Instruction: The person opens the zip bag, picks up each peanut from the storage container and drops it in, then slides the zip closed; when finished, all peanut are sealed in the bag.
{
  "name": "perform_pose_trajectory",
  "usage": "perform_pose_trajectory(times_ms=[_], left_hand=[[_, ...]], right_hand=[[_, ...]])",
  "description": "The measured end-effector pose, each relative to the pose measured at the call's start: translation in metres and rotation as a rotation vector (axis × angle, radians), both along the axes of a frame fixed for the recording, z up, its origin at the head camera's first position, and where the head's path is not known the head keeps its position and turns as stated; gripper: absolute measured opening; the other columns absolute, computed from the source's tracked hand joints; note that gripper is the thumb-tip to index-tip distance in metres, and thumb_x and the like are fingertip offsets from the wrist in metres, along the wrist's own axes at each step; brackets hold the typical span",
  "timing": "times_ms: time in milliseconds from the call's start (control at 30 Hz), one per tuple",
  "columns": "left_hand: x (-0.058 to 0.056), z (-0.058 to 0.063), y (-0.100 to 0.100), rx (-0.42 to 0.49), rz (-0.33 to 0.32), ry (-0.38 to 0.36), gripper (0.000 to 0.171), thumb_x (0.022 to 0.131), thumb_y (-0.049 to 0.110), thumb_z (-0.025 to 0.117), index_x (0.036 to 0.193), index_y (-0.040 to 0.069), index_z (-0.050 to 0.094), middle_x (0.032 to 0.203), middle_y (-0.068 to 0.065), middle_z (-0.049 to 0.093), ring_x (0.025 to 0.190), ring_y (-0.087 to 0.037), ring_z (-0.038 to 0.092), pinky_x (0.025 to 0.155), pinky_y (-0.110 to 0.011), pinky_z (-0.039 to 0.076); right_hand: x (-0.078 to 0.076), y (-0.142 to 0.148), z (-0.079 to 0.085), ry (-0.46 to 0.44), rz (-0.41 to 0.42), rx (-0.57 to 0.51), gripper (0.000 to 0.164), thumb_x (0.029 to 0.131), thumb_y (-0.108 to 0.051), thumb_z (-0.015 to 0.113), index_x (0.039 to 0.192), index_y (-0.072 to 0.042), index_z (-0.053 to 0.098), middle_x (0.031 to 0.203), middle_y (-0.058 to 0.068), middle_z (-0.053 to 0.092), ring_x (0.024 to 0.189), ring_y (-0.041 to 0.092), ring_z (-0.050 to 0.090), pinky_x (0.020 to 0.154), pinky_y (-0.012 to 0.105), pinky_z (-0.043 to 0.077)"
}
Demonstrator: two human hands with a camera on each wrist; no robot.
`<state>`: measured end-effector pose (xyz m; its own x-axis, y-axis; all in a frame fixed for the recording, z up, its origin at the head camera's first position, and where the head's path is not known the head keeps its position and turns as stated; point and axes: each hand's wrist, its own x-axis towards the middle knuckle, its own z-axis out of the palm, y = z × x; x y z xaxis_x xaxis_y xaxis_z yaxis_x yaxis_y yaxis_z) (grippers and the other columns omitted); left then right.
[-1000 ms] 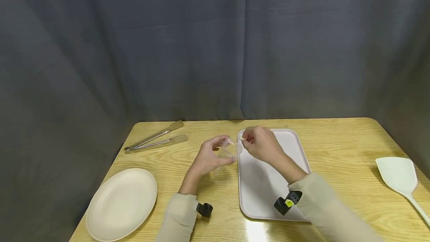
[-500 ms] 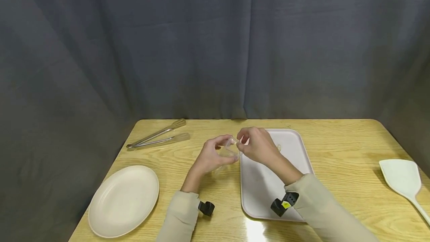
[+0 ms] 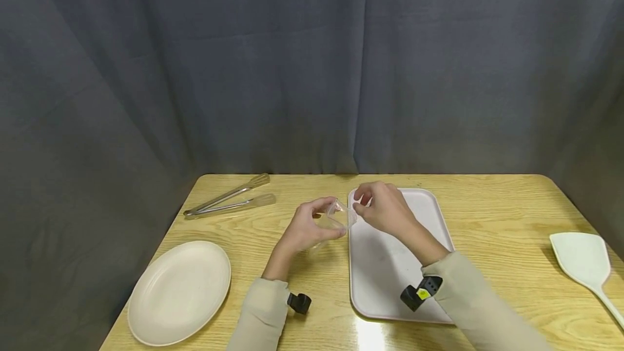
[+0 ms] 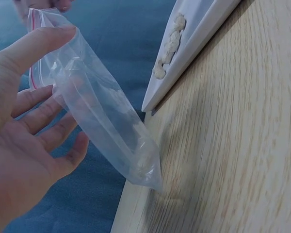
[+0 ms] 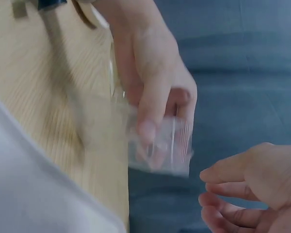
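Note:
My left hand (image 3: 304, 226) grips a clear zip bag (image 4: 102, 107) near its mouth, between thumb and fingers. The mouth faces right, and a small pale lump (image 4: 144, 160) shows blurrily at the bag's bottom. Just right of the mouth is my right hand (image 5: 262, 189), its fingers loosely bent and apart from the bag. Nothing is visible between them. Beneath the right hand lies the white tray (image 3: 380, 280). In the left wrist view several small, knobbly, pale pieces (image 4: 170, 46) lie in a row on it; in the head view the right hand hides them.
Metal tongs (image 3: 229, 199) lie spread at the back left of the wooden table (image 3: 497, 242). A round cream plate (image 3: 180, 291) sits at the front left. A white spatula (image 3: 580, 259) lies near the right edge. A dark curtain (image 3: 273, 69) hangs behind.
My right hand brought a small pale piece to the bag's mouth, let it go there, and drew back a little to the right. My left hand keeps its hold on the bag.

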<state>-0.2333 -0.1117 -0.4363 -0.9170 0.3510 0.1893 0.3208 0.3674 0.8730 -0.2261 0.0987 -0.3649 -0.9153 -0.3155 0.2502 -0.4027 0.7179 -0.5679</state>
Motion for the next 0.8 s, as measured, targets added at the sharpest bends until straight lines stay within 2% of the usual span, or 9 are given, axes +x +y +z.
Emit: perform_pose_trajectory(times_ms=[133, 333, 433, 533, 633, 800], left_hand=[[0.001, 0.002, 0.000, -0.007, 0.009, -0.002, 0.072, 0.075, 0.021, 0.088, 0.138, 0.006, 0.058, 0.121, -0.005, 0.067, 0.112, -0.021, 0.057, 0.101, -0.046, 0.044], [0.002, 0.004, -0.001, 0.007, 0.013, -0.015, 0.073, 0.074, 0.016, 0.088, 0.139, 0.007, 0.057, 0.123, -0.005, 0.066, 0.113, -0.021, 0.058, 0.101, -0.048, 0.044], [0.002, 0.003, -0.001, 0.021, 0.007, -0.024, 0.073, 0.074, 0.015, 0.088, 0.139, 0.004, 0.056, 0.125, -0.006, 0.065, 0.114, -0.023, 0.057, 0.101, -0.051, 0.043], [0.002, 0.002, -0.001, 0.035, 0.001, -0.031, 0.073, 0.075, 0.015, 0.088, 0.139, 0.004, 0.056, 0.125, -0.006, 0.065, 0.114, -0.023, 0.057, 0.102, -0.052, 0.042], [0.002, 0.001, -0.002, 0.043, -0.005, -0.033, 0.071, 0.076, 0.016, 0.087, 0.139, 0.007, 0.056, 0.124, -0.005, 0.065, 0.114, -0.023, 0.057, 0.102, -0.051, 0.042], [0.001, -0.001, -0.001, 0.053, -0.017, -0.036, 0.071, 0.077, 0.017, 0.086, 0.140, 0.008, 0.056, 0.126, -0.006, 0.064, 0.116, -0.024, 0.056, 0.102, -0.052, 0.042]], right_hand=[[-0.010, 0.018, -0.013, -0.048, -0.033, 0.032, 0.010, 0.084, -0.009, 0.072, 0.092, -0.003, 0.073, 0.077, 0.005, 0.066, 0.063, 0.016, 0.060, 0.056, 0.033, 0.047], [-0.022, 0.043, -0.052, -0.093, 0.001, 0.120, 0.014, 0.082, -0.003, 0.070, 0.094, 0.001, 0.074, 0.086, 0.011, 0.068, 0.079, 0.026, 0.063, 0.070, 0.043, 0.050], [-0.025, 0.051, -0.071, -0.080, 0.015, 0.151, 0.013, 0.080, 0.002, 0.069, 0.091, 0.000, 0.075, 0.086, 0.009, 0.071, 0.080, 0.025, 0.065, 0.073, 0.045, 0.052], [-0.027, 0.057, -0.085, -0.063, 0.017, 0.162, 0.013, 0.078, 0.005, 0.071, 0.087, -0.002, 0.076, 0.083, 0.006, 0.071, 0.076, 0.021, 0.063, 0.072, 0.043, 0.053], [-0.028, 0.060, -0.091, -0.062, 0.007, 0.165, 0.013, 0.076, 0.006, 0.072, 0.085, -0.003, 0.075, 0.081, 0.003, 0.069, 0.072, 0.018, 0.058, 0.068, 0.040, 0.051], [-0.028, 0.062, -0.090, -0.085, -0.019, 0.170, 0.013, 0.075, 0.006, 0.072, 0.086, -0.002, 0.074, 0.082, 0.004, 0.068, 0.070, 0.019, 0.054, 0.066, 0.039, 0.049]])
